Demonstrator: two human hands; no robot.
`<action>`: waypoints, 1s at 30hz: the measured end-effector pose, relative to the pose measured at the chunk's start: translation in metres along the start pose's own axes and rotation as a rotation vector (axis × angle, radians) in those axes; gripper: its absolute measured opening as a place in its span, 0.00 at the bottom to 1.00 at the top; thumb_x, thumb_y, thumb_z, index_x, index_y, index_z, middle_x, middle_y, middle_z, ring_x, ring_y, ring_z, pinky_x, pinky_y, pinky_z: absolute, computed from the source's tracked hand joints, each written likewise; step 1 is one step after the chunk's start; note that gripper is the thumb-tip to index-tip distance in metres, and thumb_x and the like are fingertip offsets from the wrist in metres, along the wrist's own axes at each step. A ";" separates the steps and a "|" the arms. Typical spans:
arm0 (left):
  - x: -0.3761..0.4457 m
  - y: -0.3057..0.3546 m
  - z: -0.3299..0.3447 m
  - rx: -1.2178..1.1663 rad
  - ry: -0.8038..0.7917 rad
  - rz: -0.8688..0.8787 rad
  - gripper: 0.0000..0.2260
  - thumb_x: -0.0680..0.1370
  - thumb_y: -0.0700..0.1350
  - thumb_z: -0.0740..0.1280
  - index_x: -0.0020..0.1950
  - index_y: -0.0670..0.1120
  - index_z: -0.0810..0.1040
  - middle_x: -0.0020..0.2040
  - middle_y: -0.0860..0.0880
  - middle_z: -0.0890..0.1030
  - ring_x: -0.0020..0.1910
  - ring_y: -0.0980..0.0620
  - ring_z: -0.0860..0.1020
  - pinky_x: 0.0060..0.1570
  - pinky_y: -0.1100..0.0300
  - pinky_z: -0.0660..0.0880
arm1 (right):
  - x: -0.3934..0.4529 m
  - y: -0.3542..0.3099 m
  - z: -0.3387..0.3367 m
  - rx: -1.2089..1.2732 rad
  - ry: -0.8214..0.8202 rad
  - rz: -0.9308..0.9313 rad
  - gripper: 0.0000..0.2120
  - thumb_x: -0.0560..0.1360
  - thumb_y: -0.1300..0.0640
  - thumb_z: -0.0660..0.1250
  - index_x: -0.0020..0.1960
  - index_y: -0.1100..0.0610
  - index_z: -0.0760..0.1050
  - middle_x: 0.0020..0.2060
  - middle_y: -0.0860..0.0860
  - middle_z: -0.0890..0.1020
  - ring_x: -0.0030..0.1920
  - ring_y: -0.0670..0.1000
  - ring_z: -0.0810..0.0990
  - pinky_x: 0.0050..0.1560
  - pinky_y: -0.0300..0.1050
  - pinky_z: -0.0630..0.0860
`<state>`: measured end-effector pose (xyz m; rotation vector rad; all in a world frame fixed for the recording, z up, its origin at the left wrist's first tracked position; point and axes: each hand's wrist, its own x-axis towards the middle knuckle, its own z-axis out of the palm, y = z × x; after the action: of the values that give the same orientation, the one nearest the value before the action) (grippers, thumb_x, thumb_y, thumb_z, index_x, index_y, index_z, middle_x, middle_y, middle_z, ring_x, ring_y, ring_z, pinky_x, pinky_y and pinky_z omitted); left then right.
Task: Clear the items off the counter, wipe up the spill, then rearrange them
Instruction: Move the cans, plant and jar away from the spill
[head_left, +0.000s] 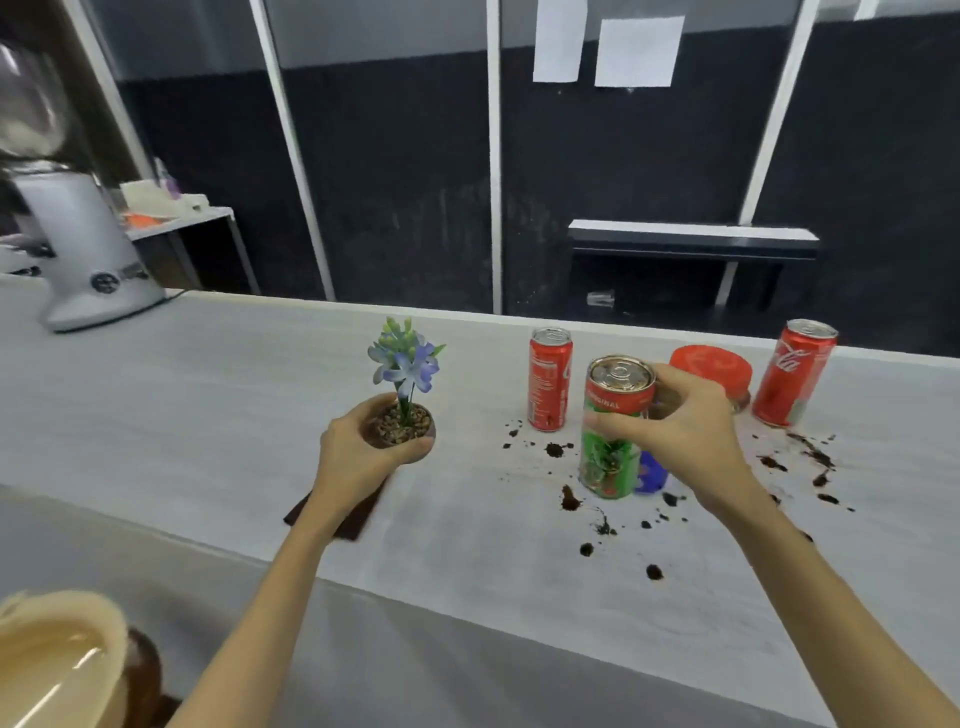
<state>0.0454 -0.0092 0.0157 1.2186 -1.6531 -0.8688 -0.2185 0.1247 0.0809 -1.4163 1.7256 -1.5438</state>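
The left hand (358, 452) grips a small flower pot (402, 431), lifted just left of the spill (571, 499). The right hand (685, 431) holds the green tin (613, 431) by its upper part, fingers (602, 423) curled round it, over the dark splashes on the worktop (208, 415). Gripped so high, the tin could slip or tilt. Swinging it away might knock the red can (549, 379) just behind, or drag its base through the spill and smear it.

A: Where's open worktop (208, 415)?
B: Left of the red can (549, 379), up to the grinder (88, 249).
A: And right of it?
B: Crowded: red-lidded jar (711, 366), second can (792, 374), dark splatter (810, 457).
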 end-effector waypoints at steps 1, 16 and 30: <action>0.004 -0.005 -0.015 0.010 0.026 -0.013 0.35 0.52 0.58 0.76 0.58 0.51 0.77 0.51 0.50 0.82 0.51 0.54 0.80 0.55 0.57 0.76 | 0.009 -0.006 0.017 0.013 -0.043 -0.005 0.22 0.61 0.61 0.78 0.52 0.52 0.79 0.45 0.46 0.83 0.46 0.44 0.81 0.45 0.39 0.78; 0.120 -0.153 -0.221 -0.025 0.231 -0.261 0.27 0.50 0.55 0.76 0.48 0.54 0.77 0.45 0.52 0.82 0.48 0.51 0.80 0.44 0.64 0.74 | 0.147 -0.048 0.364 0.140 -0.235 0.036 0.23 0.59 0.58 0.80 0.53 0.57 0.79 0.47 0.52 0.84 0.48 0.51 0.82 0.51 0.48 0.80; 0.187 -0.228 -0.268 -0.038 0.190 -0.293 0.26 0.62 0.42 0.79 0.58 0.47 0.77 0.49 0.51 0.80 0.49 0.53 0.78 0.49 0.63 0.72 | 0.195 -0.019 0.501 0.111 -0.073 0.113 0.23 0.61 0.58 0.78 0.55 0.57 0.77 0.44 0.49 0.80 0.48 0.49 0.78 0.53 0.47 0.78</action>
<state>0.3484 -0.2600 -0.0452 1.4930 -1.3215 -0.9250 0.1290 -0.2796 0.0107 -1.2819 1.6224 -1.4854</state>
